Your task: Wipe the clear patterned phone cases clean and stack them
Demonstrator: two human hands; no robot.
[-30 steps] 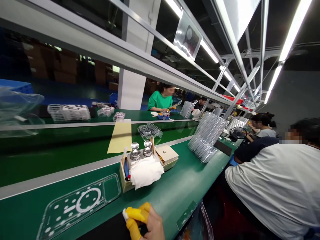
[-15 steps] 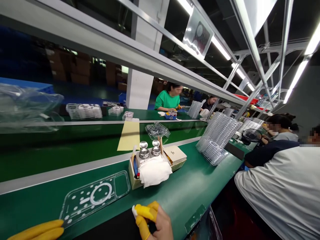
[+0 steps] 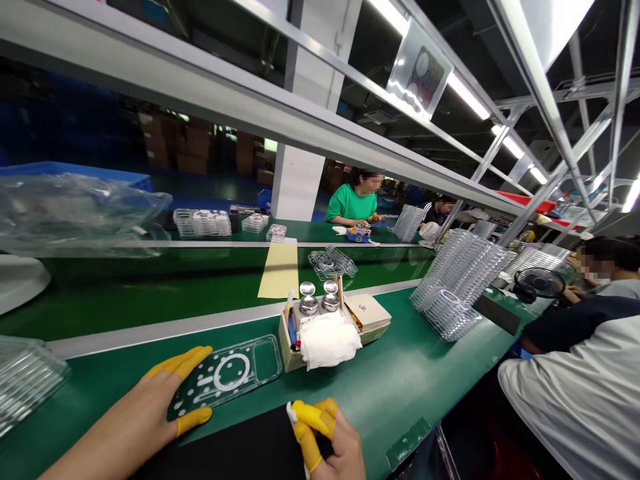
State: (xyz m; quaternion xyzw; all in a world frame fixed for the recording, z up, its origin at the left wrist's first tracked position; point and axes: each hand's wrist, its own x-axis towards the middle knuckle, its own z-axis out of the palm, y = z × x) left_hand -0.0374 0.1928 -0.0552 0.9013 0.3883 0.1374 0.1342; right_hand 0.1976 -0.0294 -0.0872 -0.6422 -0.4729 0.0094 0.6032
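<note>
Green assembly tables run through a dim factory hall under strip lights. On my feed, the clear phone case (image 3: 225, 377), printed with white dots and a ring, lies flat on the near table (image 3: 400, 380). My left hand (image 3: 125, 420) is spread around it, yellow finger cots (image 3: 177, 360) over its far edge and the thumb along the near edge, so it is gripping the case. My right hand (image 3: 330, 447) sits to the right of the case, curled closed on a white wipe (image 3: 291, 412), which the fingers partly hide.

Just beyond the case stands a wooden caddy (image 3: 287, 350) with two chrome-topped containers (image 3: 320, 297) and a white cloth (image 3: 330, 341). A cream box (image 3: 367, 312) sits against it. Left of my left hand lies a stack of clear trays (image 3: 25, 380); farther right, more stacked trays (image 3: 463, 283) stand near a co-worker in a white-and-navy shirt (image 3: 565, 393).
</note>
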